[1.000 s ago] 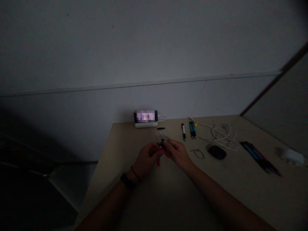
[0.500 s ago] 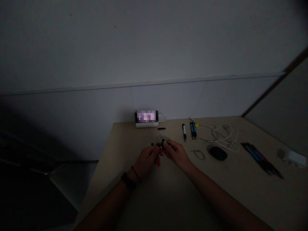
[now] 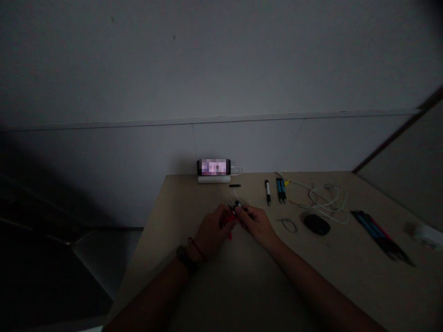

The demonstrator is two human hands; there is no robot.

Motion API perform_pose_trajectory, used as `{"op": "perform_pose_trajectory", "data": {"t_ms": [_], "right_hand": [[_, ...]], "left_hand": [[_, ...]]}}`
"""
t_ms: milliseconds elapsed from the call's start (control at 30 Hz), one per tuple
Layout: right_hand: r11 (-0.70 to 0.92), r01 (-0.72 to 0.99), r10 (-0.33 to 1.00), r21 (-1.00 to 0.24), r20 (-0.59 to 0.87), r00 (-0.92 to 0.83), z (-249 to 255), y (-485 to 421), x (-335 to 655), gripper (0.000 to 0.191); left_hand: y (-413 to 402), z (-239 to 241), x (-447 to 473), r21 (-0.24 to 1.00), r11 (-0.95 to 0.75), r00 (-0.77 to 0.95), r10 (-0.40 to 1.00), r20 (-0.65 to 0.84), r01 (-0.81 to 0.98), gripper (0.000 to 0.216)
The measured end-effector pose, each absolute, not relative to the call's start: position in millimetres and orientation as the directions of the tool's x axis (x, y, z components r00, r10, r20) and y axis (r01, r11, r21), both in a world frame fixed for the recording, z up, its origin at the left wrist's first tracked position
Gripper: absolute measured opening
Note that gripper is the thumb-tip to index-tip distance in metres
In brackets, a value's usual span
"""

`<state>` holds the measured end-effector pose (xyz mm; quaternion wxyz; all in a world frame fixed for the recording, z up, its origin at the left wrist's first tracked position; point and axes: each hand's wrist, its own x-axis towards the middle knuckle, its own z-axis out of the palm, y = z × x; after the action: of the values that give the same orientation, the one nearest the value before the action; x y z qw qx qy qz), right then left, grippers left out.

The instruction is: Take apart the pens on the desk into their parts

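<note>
My left hand (image 3: 212, 228), with a dark watch and a red cord at its wrist, is closed with thumb and fingers around a red piece (image 3: 229, 218). Right beside it, my right hand (image 3: 259, 226) pinches a small dark part, probably a pen part, though dim light hides its kind. Both hands' fingertips nearly meet low over the table. Just beyond them are small black parts (image 3: 231, 208) and thin pale rods (image 3: 236, 195) that look like pen refills. Fingers cover much of these pieces.
A phone (image 3: 213, 167) stands on a white base at the back. A short black stick (image 3: 235, 186) lies before it. Rightward are a white-and-black pen (image 3: 267, 192), blue-and-black pens (image 3: 281, 190), a white cable (image 3: 323, 203), a mouse (image 3: 316, 224), a thin loop (image 3: 289, 225) and more pens (image 3: 377, 233).
My left hand has shifted right, its fingers now curled more around the red piece and nearer my right fingertips. The whole view has moved slightly; the table items lie as before.
</note>
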<state>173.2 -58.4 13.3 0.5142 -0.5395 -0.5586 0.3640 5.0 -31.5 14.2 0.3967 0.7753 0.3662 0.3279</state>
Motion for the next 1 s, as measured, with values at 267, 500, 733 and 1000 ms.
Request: {"op": "perform_pose_trajectory", "data": {"t_ms": [267,500,733,1000], "right_hand": [[0.096,0.211,0.982,-0.973,0.127,0.139,8,-60,175,0.054],[0.094,0.152,0.988,-0.984,0.111,0.11,4,-62,175,0.048],[0.112,0.151,0.988,-0.982,0.126,0.087,-4,-61,177,0.047],[0.125,0.271,0.98,-0.954,0.162,0.119,0,-61,180,0.052]], "left_hand": [[-31,13,4,0.803,-0.51,0.594,0.762,0.258,0.307,0.028],[-32,13,6,0.816,-0.481,0.59,0.775,0.225,0.32,0.035],[-34,19,6,0.837,-0.453,0.56,0.797,0.226,0.307,0.018],[-33,17,6,0.816,-0.497,0.61,0.755,0.238,0.296,0.023]]}}
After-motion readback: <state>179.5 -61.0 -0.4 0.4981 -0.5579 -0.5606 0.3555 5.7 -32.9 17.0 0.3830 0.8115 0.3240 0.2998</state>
